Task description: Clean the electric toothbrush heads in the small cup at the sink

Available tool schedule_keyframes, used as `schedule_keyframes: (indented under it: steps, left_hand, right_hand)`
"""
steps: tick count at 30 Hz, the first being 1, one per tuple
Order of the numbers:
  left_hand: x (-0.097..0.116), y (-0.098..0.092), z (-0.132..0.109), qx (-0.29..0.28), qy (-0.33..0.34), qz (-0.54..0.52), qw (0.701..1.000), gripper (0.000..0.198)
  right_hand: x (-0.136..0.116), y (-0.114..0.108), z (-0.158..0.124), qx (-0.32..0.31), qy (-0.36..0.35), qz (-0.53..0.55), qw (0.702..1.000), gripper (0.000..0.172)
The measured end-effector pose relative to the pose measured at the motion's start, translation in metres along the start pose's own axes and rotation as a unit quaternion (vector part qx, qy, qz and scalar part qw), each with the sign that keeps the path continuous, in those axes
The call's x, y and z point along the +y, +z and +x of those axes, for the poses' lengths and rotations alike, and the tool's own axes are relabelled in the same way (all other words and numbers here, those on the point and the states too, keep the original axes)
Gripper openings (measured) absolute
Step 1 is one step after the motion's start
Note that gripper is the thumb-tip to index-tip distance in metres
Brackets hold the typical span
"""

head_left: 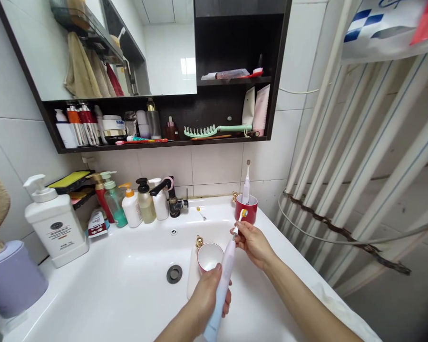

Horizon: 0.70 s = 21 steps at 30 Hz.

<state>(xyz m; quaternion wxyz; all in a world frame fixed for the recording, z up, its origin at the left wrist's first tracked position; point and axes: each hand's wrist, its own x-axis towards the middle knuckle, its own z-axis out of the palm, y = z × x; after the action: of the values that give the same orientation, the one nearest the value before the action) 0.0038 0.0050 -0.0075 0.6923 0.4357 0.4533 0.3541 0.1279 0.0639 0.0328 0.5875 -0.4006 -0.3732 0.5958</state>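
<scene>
My left hand (211, 298) is wrapped round the handle of an electric toothbrush (224, 276), pale pink at the top and light blue at the base, held tilted over the sink. My right hand (254, 244) pinches a brush head (241, 219) with white and yellow bristles at the handle's tip; whether the two are fully joined I cannot tell. Just behind it, a red cup (250, 213) on the sink ledge holds another electric toothbrush (247, 187) upright. Below my hands a white-lined cup (209, 256) stands in the basin, partly hidden by my left hand.
A loose brush head (201, 213) lies on the ledge right of the black faucet (173, 197). Several pump bottles (130, 206) line the back left. Overhead hangs a dark mirror cabinet (185, 141) with toiletries. White pipes (364, 156) run along the right wall. The basin has a drain (174, 274).
</scene>
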Motion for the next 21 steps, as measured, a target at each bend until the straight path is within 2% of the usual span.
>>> schedule_keyframes:
  steps: [21]
  left_hand:
    - [-0.0008,0.0026,-0.0022,-0.006,-0.004,-0.035,0.999,0.051]
  right_hand:
    - [0.0045,0.0012,0.0008,-0.004,-0.017,-0.064,0.998,0.022]
